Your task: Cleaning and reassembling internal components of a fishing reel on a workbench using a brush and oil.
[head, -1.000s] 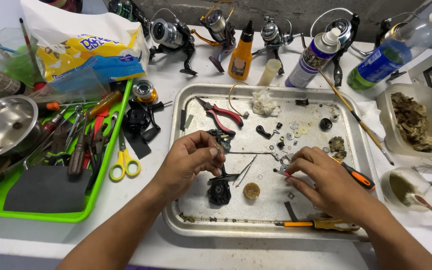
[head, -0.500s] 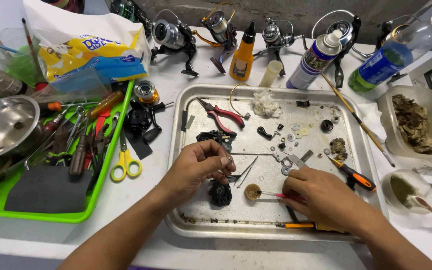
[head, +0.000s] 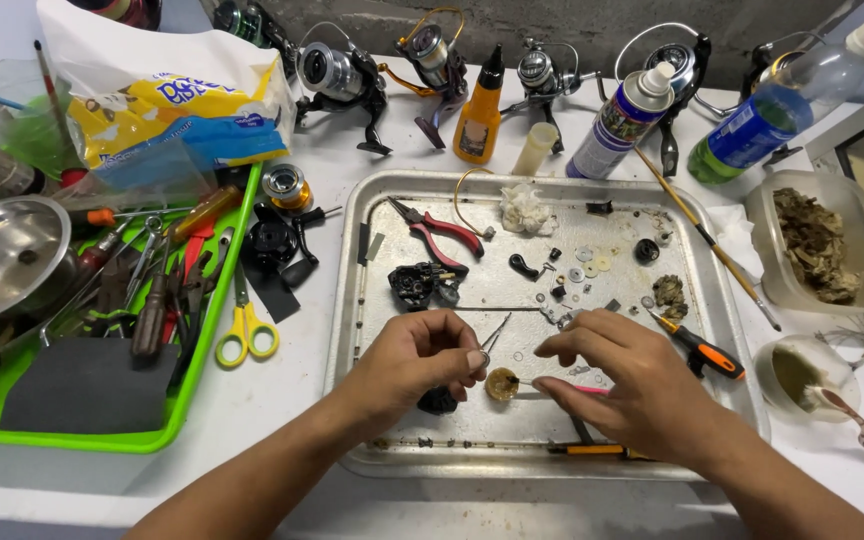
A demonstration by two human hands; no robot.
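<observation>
Over the metal tray (head: 352, 300), my left hand (head: 412, 365) is curled above a small black reel part (head: 439, 402) and pinches a thin metal pin near its fingertips. My right hand (head: 632, 385) holds a thin pink-handled tool (head: 562, 386) whose tip touches a small round brown cap of grease (head: 501, 384). A black reel body (head: 417, 285), red-handled pliers (head: 442, 232), several washers and small parts (head: 582, 270) lie farther back in the tray.
Green tool tray (head: 202, 340) with screwdrivers and a steel bowl (head: 2, 255) lies left; yellow scissors (head: 244, 325) sit beside it. Fishing reels (head: 337, 75), an orange oil bottle (head: 479, 105), a spray can (head: 622, 120) and a plastic bottle (head: 772, 110) line the back. Tubs (head: 817, 240) stand right.
Both hands have drawn toward the tray's front. My right hand has turned the pink tool toward the grease cap, and my left hand has lifted slightly off the black part.
</observation>
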